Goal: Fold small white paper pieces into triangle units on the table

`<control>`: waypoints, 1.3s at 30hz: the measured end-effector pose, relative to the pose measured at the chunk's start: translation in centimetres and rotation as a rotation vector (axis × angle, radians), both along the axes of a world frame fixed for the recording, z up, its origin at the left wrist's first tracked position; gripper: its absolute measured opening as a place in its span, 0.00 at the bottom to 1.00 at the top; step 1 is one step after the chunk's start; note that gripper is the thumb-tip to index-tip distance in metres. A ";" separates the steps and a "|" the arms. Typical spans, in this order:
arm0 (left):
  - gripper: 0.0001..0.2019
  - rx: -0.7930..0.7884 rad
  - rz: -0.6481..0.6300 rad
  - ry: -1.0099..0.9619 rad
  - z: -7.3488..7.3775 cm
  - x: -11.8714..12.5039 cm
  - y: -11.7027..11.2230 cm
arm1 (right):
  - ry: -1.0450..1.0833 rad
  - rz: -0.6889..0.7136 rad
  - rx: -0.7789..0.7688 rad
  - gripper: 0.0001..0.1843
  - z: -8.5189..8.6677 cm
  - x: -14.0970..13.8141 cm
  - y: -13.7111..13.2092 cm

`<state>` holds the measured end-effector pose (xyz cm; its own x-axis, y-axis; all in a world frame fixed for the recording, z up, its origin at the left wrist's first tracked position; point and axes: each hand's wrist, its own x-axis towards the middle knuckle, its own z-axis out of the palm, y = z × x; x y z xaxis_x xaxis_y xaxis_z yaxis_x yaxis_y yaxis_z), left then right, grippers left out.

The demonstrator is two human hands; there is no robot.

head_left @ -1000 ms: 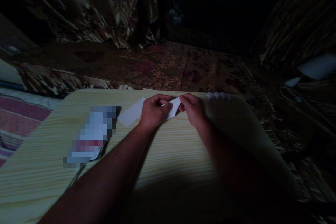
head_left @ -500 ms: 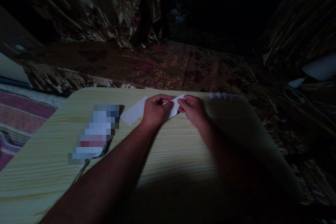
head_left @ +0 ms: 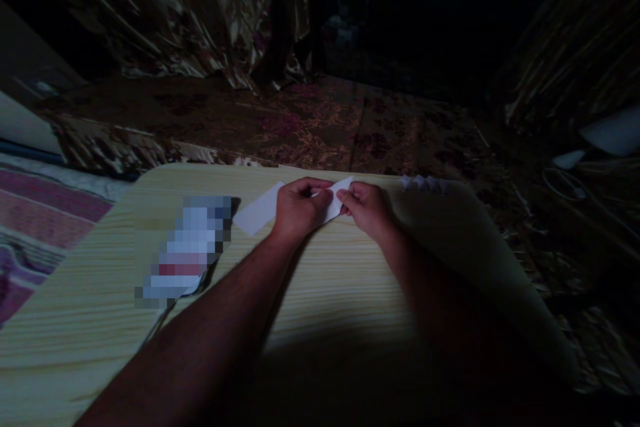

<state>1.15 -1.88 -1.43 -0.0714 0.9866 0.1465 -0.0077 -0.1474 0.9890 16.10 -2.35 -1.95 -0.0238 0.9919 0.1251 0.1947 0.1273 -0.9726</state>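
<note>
Between both hands is a folded piece of white paper, raised just over the far part of the table. My left hand grips its left side, thumb pressed on top. The right edge is pinched between thumb and fingers of my right hand. Beside my left hand a flat white paper strip lies on the wood; the hand covers its right end. Several small folded paper pieces sit in a row by the far edge, right of my right hand.
A pixelated phone-like device with a cable lies on the left of the light wooden table. Beyond the far edge is a ledge with patterned cloth. A white lamp-like object and cable are at right, striped bedding at left.
The view has shifted slightly, so everything sits a little further right. Both hands keep hold of the folded paper, with hardly any change in their grip.
</note>
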 end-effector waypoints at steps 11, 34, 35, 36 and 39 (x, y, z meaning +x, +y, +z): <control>0.13 -0.029 0.006 -0.041 0.0 -0.2 0.1 | -0.019 0.066 -0.060 0.15 0.1 0.0 0.1; 0.14 -0.056 0.084 -0.212 0.0 -0.2 0.4 | -0.170 0.121 0.008 0.14 0.0 0.0 -0.2; 0.14 -0.055 0.082 -0.215 0.0 -0.1 0.4 | -0.178 0.119 0.010 0.15 0.0 0.0 -0.3; 0.14 -0.056 0.081 -0.217 0.0 -0.1 0.4 | -0.181 0.116 0.013 0.15 0.1 -0.1 -0.3; 0.14 -0.066 0.053 -0.203 0.1 -0.1 0.3 | -0.144 0.111 0.020 0.12 0.2 -0.2 -0.3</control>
<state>1.07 -1.58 -1.29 -0.1454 0.9876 0.0592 -0.2016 -0.0881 0.9755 15.92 -2.69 -1.71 -0.1522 0.9795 0.1318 0.3156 0.1746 -0.9327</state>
